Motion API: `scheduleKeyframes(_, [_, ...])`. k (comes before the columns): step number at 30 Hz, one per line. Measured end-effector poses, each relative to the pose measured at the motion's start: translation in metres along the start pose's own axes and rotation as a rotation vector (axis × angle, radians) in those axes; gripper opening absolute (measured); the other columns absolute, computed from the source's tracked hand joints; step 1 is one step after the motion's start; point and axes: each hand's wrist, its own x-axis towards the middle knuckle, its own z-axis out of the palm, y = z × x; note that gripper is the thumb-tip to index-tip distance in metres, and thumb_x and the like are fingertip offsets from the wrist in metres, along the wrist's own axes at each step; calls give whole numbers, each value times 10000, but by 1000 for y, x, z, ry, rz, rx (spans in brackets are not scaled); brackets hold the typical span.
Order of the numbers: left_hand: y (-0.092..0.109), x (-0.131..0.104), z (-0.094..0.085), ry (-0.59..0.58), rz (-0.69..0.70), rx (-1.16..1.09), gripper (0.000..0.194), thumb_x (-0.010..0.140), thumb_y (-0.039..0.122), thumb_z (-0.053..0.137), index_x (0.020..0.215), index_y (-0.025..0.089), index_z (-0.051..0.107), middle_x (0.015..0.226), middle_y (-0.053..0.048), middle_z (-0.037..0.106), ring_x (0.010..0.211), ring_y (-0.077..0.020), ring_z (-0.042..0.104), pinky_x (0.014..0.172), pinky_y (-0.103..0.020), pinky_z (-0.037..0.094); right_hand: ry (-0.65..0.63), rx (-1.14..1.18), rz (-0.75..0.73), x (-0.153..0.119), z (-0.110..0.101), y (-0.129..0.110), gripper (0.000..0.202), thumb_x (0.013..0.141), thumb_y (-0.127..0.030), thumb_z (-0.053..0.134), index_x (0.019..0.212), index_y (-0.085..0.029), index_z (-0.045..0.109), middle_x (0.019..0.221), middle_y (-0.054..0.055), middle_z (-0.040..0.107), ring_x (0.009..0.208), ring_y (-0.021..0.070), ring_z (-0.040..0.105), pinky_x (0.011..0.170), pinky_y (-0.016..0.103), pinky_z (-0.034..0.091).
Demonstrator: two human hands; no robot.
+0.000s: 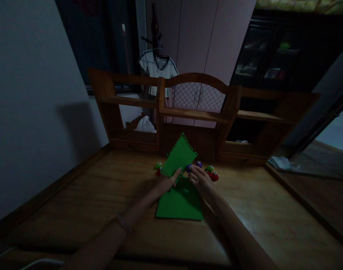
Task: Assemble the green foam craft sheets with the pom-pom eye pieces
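Our left hand [173,179] grips a green board [180,154] slanting up rightward; our right hand [201,177] pinches a purple toy [189,168] beside the board's lower right edge.

Dim, cool light is pervading the head view, apparently falling from the right: a soft shadow [78,127] is lying on the plain wall [33,86], and faint glare is glossing the wooden desktop [261,210]. The black cabinet [261,52] is losing detail to darkness; the right hand [199,177] is appearing soft-edged. Wide-angle distortion is stretching the margins. 1 pixelated patch is masking the T-shirt's [158,78] neckline.
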Motion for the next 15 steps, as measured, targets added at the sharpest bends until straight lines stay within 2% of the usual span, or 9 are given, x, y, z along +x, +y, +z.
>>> scheduleKeyframes(3, [-4,1,1,-29,8,1,464,808,589,498,911,161,645,723,-24,665,467,-116,515,512,-246,434,10,-1,-4,1,-1,1,348,627,-326,818,925,-204,686,922,29,661,720,121,601,673,254,482])
scheduleKeyframes(7, [-5,1,3,-22,28,20,451,816,582,492,837,161,654,674,-23,659,503,-136,548,513,-242,438,20,-31,-8,0,0,1,335,609,-334,826,883,-192,696,842,18,660,673,106,588,657,247,473])
scheduleKeyframes(11, [-3,1,1,-38,110,18,409,829,531,508,940,173,669,874,-57,708,714,-191,641,668,-293,509,4,-70,7,-2,0,1,323,636,-339,810,888,-172,696,802,23,649,674,109,585,665,248,473])
scheduleKeyframes(15, [-3,2,-1,-57,113,-8,420,817,508,538,1039,176,667,1026,-77,701,918,-238,653,851,-358,511,18,-134,7,-3,-1,1,324,632,-342,810,880,-170,692,801,21,645,671,109,582,650,237,458])
